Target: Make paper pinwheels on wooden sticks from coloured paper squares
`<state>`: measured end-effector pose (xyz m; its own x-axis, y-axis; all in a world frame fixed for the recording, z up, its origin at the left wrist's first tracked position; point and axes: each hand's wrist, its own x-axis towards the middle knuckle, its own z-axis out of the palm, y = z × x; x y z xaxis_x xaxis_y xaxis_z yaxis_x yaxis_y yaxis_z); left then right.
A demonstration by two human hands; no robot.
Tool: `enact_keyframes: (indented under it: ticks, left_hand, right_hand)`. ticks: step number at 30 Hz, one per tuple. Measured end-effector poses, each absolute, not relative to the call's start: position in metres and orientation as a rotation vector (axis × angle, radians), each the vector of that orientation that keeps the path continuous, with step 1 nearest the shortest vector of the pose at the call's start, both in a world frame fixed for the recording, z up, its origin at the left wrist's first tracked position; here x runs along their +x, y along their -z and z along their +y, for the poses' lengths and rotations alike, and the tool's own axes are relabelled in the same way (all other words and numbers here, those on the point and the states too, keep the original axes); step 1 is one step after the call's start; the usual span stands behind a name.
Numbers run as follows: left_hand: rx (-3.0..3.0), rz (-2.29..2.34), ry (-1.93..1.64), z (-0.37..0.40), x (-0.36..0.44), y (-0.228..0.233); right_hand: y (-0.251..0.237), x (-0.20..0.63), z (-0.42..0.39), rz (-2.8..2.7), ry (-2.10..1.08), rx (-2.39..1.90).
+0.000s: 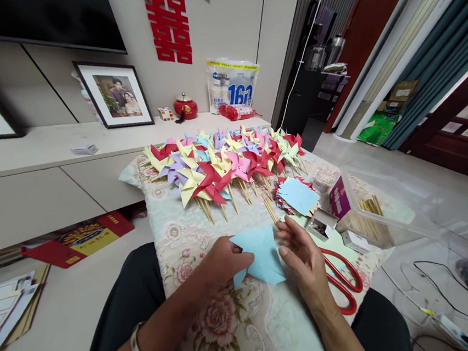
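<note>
Blue paper (266, 257) — corner down-right, long axis unclear; left fingers (244, 261) pinching it — right fingers (299, 234) parted.

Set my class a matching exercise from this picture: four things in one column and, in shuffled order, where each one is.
Things
1. Light blue paper sheet with slits
2. Red looped scissor handles
3. Round red lidded pot with a dark tassel
4. Multicoloured paper pinwheels on wooden sticks

Places
A. On the long white shelf
B. At the far end of the floral cloth
C. In the left hand
D. Just right of the right hand

Pairs: 1-C, 2-D, 3-A, 4-B
</note>
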<state>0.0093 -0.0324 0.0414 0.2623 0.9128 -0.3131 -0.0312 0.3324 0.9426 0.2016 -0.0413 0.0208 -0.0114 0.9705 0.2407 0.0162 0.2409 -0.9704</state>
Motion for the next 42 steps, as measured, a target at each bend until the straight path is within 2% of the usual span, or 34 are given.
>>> enact_keyframes:
  ticks: [4,7,18,25,31,42]
  left_hand:
    - [1.234,1.002,-0.574,-0.026,-0.004,-0.056]
    - [1.46,1.04,-0.407,-0.019,-0.008,-0.064]
    - [1.992,1.224,0.098,-0.008,0.012,-0.097]
    - [2.008,1.214,0.157,-0.006,0.019,-0.1]
    - [1.944,1.182,-0.053,-0.007,0.021,-0.091]
    - [1.736,1.04,-0.225,-0.001,0.006,-0.074]
  right_hand:
    - [-0.021,0.203,-0.04,-1.157,-1.461,-0.849]
    - [-0.025,0.203,-0.042,-1.18,-1.639,-0.818]
    - [-0.037,0.201,-0.045,-1.412,-1.66,-1.034]
    - [-0.036,0.199,-0.045,-1.557,-1.529,-1.157]
    - [-0.035,0.198,-0.046,-1.588,-1.5,-1.143]
    - [-0.035,0.197,-0.047,-1.517,-1.422,-1.192]
